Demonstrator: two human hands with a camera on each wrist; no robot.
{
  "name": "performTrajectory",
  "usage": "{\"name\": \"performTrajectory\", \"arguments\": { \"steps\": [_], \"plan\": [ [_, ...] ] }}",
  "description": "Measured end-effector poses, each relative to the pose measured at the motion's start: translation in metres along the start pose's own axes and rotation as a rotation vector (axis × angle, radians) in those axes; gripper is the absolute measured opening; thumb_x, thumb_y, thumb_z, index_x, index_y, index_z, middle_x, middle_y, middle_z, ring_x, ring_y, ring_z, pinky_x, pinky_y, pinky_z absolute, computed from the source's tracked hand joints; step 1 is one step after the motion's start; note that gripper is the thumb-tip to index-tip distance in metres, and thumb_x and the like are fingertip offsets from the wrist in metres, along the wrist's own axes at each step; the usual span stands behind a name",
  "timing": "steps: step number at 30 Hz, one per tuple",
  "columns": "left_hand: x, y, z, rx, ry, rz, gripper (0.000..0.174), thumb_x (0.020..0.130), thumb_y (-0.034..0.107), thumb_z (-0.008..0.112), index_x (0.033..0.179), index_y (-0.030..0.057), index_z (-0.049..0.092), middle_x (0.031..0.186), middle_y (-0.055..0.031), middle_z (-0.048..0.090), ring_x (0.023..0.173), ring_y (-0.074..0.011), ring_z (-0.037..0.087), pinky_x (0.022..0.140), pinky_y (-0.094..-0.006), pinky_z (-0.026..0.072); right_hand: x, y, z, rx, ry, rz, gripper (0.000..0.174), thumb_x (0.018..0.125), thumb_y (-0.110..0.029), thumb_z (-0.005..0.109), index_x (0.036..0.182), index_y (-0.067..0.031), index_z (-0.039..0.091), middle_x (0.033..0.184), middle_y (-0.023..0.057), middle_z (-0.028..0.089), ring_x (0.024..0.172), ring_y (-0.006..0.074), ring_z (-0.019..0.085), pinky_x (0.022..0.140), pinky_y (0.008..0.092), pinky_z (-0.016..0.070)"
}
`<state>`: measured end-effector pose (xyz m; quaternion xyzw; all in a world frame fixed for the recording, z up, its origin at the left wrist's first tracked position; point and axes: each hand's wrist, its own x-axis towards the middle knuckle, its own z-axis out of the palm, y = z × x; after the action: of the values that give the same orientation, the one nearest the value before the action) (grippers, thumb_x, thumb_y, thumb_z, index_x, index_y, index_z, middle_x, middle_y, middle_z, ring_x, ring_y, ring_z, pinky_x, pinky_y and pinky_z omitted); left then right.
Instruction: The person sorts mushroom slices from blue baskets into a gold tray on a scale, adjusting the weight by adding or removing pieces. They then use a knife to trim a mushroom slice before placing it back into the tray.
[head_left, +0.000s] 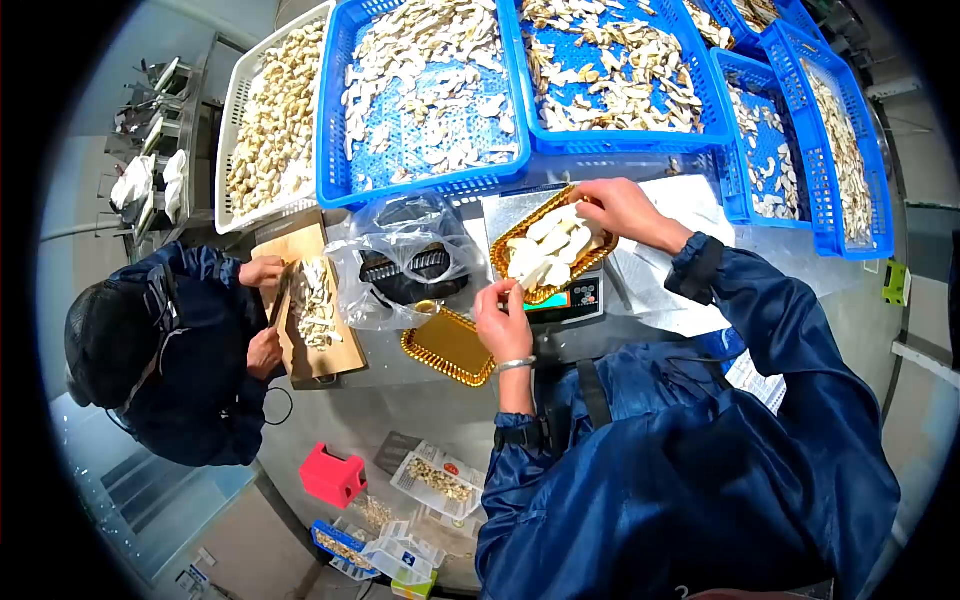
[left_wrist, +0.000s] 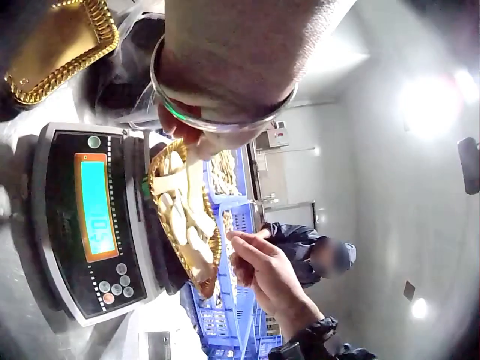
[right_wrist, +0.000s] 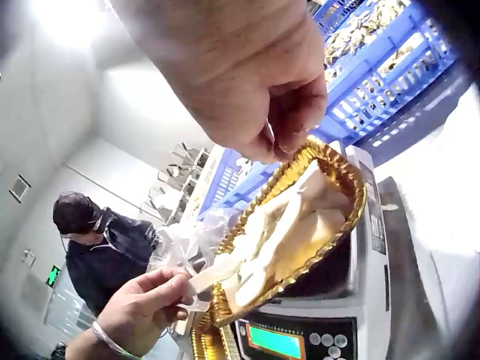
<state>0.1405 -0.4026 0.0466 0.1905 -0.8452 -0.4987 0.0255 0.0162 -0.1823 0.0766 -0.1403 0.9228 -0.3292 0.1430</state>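
A gold tray with a ruffled rim (head_left: 502,262) sits on a digital scale (head_left: 568,308), filled with pale sliced mushrooms (head_left: 552,250). My left hand (head_left: 503,325) is at the near left end of the tray. Its thumb and fingers pinch a long pale mushroom slice (right_wrist: 212,276), whose other end lies over the pile. Above the far right side, my right hand (head_left: 625,212) has its fingers curled close to the rim, with no slice plainly visible in them. The scale's lit display (left_wrist: 96,206) has blurred digits.
Another gold tray (head_left: 445,347) lies left of the scale beside a clear plastic bag (head_left: 400,255) with black contents. Blue crates (head_left: 425,185) of sliced mushrooms and a white crate (head_left: 228,150) line the back. At left, another person (head_left: 190,340) cuts mushrooms on a wooden board (head_left: 345,355).
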Motion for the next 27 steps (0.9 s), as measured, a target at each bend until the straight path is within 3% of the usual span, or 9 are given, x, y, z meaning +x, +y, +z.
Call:
{"name": "performTrajectory", "arguments": {
  "steps": [1,4,9,13,20,21,22,25,27],
  "plan": [
    [-0.004,-0.003,0.005,-0.119,0.044,0.006,0.010,0.079,0.012,0.064,0.084,0.0030,0.063,0.079,-0.0076,0.061,0.068,-0.0173,0.058,0.064,-0.0289,0.0466,-0.002,0.001,-0.001,0.017,-0.023,0.002,0.018,0.080,-0.020,0.058,0.093,-0.0090,0.065,0.078,0.0113,0.064,0.072,0.0302,0.062,0.064,0.0382,0.0484],
    [-0.009,-0.001,0.015,-0.193,-0.005,-0.018,0.010,0.080,0.010,0.064,0.087,0.0024,0.063,0.079,-0.0063,0.061,0.067,-0.0136,0.056,0.064,-0.0264,0.0458,-0.013,0.001,0.003,-0.062,-0.015,-0.186,0.017,0.081,-0.020,0.058,0.092,-0.0086,0.064,0.079,0.0117,0.064,0.073,0.0295,0.062,0.064,0.0375,0.0485],
    [-0.008,0.007,0.022,-0.035,0.076,0.126,0.010,0.080,0.009,0.063,0.088,0.0041,0.062,0.083,-0.0097,0.060,0.077,-0.0266,0.055,0.069,-0.0360,0.0448,-0.022,-0.005,0.008,-0.109,-0.048,-0.053,0.015,0.077,-0.017,0.063,0.090,-0.0092,0.062,0.081,0.0114,0.062,0.075,0.0278,0.061,0.061,0.0377,0.0481],
    [-0.002,-0.001,0.018,0.112,0.145,0.156,0.014,0.078,0.010,0.064,0.091,0.0051,0.061,0.088,-0.0095,0.059,0.083,-0.0269,0.055,0.073,-0.0381,0.0443,-0.029,0.001,0.013,-0.272,-0.045,-0.219,0.025,0.072,-0.016,0.067,0.094,-0.0098,0.057,0.080,0.0092,0.057,0.072,0.0291,0.059,0.059,0.0396,0.0473],
    [0.023,0.010,0.020,0.353,0.001,0.172,0.027,0.073,0.018,0.070,0.098,0.0094,0.062,0.091,-0.0096,0.057,0.090,-0.0287,0.053,0.075,-0.0405,0.0441,-0.035,0.005,0.005,-0.122,-0.052,-0.219,0.019,0.073,-0.012,0.063,0.087,-0.0050,0.052,0.082,0.0128,0.055,0.074,0.0325,0.058,0.060,0.0409,0.0457],
    [0.025,0.012,0.020,0.365,0.041,0.220,0.024,0.074,0.019,0.071,0.095,0.0086,0.065,0.083,-0.0063,0.057,0.078,-0.0212,0.055,0.070,-0.0332,0.0457,-0.034,0.007,0.005,-0.106,-0.074,-0.215,0.020,0.075,-0.012,0.062,0.092,-0.0050,0.055,0.084,0.0124,0.057,0.074,0.0325,0.058,0.062,0.0402,0.0456],
    [0.027,0.010,0.019,0.367,0.039,0.219,0.024,0.074,0.019,0.071,0.095,0.0086,0.065,0.083,-0.0063,0.057,0.078,-0.0212,0.055,0.070,-0.0332,0.0457,-0.035,0.008,0.006,-0.104,-0.076,-0.213,0.020,0.075,-0.012,0.062,0.092,-0.0050,0.055,0.084,0.0124,0.057,0.074,0.0325,0.058,0.062,0.0402,0.0456],
    [0.037,-0.007,0.010,-0.166,-0.035,-0.017,0.021,0.077,0.015,0.069,0.094,0.0049,0.064,0.083,-0.0036,0.062,0.069,-0.0117,0.057,0.065,-0.0263,0.0468,-0.035,0.000,0.002,0.065,-0.062,-0.075,0.020,0.080,-0.016,0.058,0.098,-0.0065,0.060,0.086,0.0131,0.061,0.077,0.0317,0.059,0.065,0.0386,0.0466],
    [0.042,-0.004,-0.002,-0.402,-0.070,-0.165,0.020,0.082,0.015,0.066,0.096,0.0018,0.061,0.083,-0.0025,0.063,0.072,-0.0084,0.057,0.062,-0.0235,0.0479,-0.034,0.004,0.000,0.051,-0.010,-0.030,0.019,0.081,-0.018,0.056,0.096,-0.0061,0.060,0.084,0.0133,0.061,0.077,0.0320,0.059,0.065,0.0394,0.0466]
  ]
}}
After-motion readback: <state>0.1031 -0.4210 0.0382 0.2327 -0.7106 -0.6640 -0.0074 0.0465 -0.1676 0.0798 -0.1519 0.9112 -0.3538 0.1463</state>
